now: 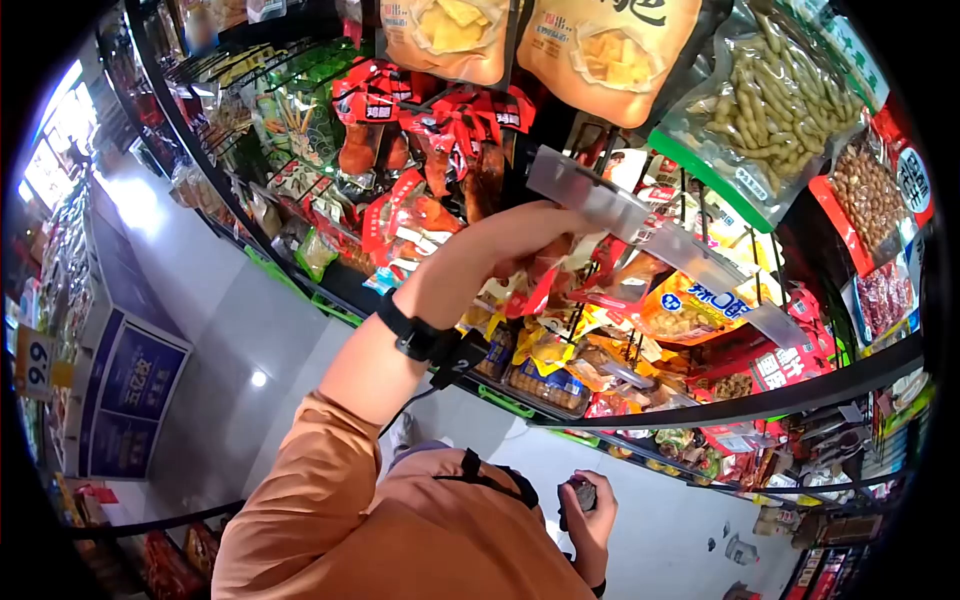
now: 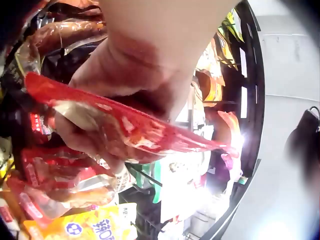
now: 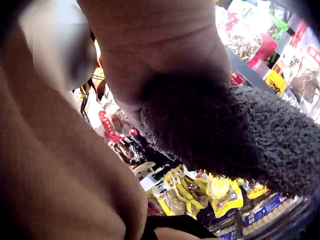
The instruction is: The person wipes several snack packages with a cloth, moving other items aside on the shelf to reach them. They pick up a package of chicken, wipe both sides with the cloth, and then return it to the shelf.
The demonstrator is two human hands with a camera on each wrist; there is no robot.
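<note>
My left hand [image 1: 535, 240] reaches among hanging snack packets on the shelf rack. It grips a red-edged, partly see-through snack packet [image 2: 135, 125], with fingers [image 2: 82, 140] curled round its far side in the left wrist view. Red drumstick-like packets [image 1: 410, 215] hang to its left, and a yellow snack bag [image 1: 690, 308] to its right. Low by my body, my right hand [image 1: 600, 510] holds a dark grey fluffy cloth [image 3: 220, 130], which is bunched up and hides most of the fingers in the right wrist view.
A clear plastic label strip [image 1: 640, 220] runs across the rack just above my left hand. Large bags of chips [image 1: 605, 60] and green beans [image 1: 770, 110] hang higher up. The black shelf edge [image 1: 760, 407] curves below. Tiled floor [image 1: 235, 370] shows on the left.
</note>
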